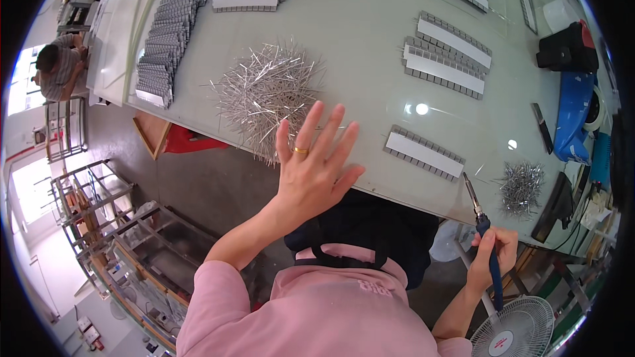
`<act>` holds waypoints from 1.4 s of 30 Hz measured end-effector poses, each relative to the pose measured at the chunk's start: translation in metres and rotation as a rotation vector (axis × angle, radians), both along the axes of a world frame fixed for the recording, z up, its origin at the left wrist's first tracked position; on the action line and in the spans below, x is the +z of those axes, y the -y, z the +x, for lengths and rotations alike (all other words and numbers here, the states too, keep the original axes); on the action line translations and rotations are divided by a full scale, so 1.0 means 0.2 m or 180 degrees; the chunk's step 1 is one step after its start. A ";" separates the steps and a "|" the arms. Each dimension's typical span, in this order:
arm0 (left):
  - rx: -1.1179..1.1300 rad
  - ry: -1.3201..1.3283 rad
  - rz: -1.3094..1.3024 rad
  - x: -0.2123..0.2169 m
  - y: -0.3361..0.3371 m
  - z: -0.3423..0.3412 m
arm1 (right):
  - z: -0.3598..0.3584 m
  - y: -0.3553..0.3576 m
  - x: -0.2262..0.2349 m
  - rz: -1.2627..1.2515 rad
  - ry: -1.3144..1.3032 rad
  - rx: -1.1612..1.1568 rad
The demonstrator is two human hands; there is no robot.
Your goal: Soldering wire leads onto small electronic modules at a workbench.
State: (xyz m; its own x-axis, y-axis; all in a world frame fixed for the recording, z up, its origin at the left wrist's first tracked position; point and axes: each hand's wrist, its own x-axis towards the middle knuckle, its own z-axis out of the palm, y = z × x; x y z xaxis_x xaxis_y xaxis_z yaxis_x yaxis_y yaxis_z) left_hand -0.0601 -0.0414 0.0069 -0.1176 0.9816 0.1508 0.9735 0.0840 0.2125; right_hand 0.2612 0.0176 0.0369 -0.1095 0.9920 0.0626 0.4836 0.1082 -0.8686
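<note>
Pink shirt (331, 320) below, the left hand (316, 172) splays, seemingly empty; the right hand (505, 251) grips a soldering iron (483, 224).

Soldering iron (482, 224) pointing at strip (424, 153); wire heap (268, 89) lying left.
The iron, blue-handled with a metal shaft, is slanting, its tip sitting just beside the strip's right end. The strip is lying flat on the table (350, 39), showing a white centre and grey segmented edges. The heap is spreading loosely, silvery and tangled.
</note>
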 end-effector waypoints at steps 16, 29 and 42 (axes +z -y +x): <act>0.0109 0.0035 0.0327 -0.04 0.00 -0.02 | -0.20 -0.05 0.03 0.0439 -0.0378 0.0573; -0.0724 -0.0187 0.0139 -0.05 -0.07 -0.08 | -0.38 -0.11 0.04 0.0281 -0.0186 0.1312; -0.0846 0.0001 0.0204 -0.07 -0.07 -0.07 | -0.53 -0.16 0.06 0.0339 0.0078 0.1334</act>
